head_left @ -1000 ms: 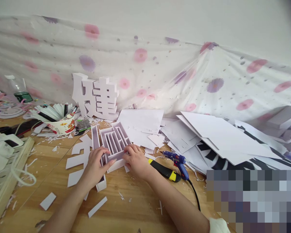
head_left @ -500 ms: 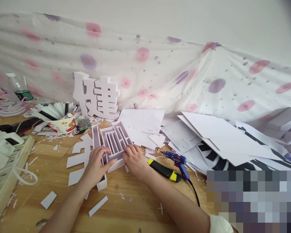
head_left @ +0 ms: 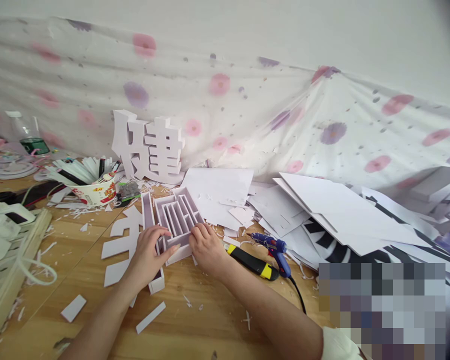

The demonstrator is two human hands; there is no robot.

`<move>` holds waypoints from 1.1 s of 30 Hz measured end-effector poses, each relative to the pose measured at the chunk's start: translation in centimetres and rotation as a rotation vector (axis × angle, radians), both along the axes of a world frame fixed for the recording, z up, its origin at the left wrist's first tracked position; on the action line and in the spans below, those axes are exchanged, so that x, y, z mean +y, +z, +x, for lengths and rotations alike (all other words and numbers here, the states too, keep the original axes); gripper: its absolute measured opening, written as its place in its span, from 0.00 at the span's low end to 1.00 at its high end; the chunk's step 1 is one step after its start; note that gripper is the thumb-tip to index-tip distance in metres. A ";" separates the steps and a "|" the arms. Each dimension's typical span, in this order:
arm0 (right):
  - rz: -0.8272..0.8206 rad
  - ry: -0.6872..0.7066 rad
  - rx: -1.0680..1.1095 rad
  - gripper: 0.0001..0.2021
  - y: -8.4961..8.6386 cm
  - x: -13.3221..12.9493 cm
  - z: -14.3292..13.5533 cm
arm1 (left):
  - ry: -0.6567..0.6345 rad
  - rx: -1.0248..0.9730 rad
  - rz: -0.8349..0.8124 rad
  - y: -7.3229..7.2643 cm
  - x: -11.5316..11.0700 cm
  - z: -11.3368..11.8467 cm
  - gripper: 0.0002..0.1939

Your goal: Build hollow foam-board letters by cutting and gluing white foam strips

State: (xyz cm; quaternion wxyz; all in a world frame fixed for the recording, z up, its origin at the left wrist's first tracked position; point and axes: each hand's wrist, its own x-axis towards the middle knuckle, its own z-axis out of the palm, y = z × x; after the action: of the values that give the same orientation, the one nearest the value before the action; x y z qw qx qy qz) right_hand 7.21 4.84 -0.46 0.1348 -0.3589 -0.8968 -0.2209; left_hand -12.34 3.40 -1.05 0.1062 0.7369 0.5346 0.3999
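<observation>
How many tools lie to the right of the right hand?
2: the black-and-yellow cutter, nearest the right hand, and the blue glue gun just beyond it. The white sheets may hide more.

a flowered sheet (head_left: pixel 217 112) hangs along the wall (head_left: pixel 270 30). at the left stand a clear bottle (head_left: pixel 32 140), green at its base, and a patterned bowl (head_left: pixel 97 194) of pens (head_left: pixel 77 174); nearer, white plugs (head_left: pixel 2 225) sit on a power strip (head_left: pixel 7 290).

White open-topped partitioned foam-board form (head_left: pixel 178 220), flat on wooden tabletop (head_left: pixel 195 320)
</observation>
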 end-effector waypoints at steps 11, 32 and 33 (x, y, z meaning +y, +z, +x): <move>0.020 0.002 -0.016 0.04 0.0 0.0 0.0 | -0.012 -0.001 -0.003 -0.1 0.1 -0.1 0.11; 0.024 -0.002 -0.010 0.05 -0.3 0.1 0.0 | -0.006 0.006 0.000 0.0 0.1 0.0 0.10; 0.008 0.002 -0.008 0.05 -0.1 0.0 0.1 | -0.010 0.009 0.001 0.0 0.1 0.0 0.10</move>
State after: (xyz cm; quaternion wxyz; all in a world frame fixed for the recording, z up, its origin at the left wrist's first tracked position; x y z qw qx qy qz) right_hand 7.33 4.88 -0.58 0.1328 -0.3565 -0.8969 -0.2257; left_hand -12.39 3.53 -1.02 0.1052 0.7414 0.5313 0.3962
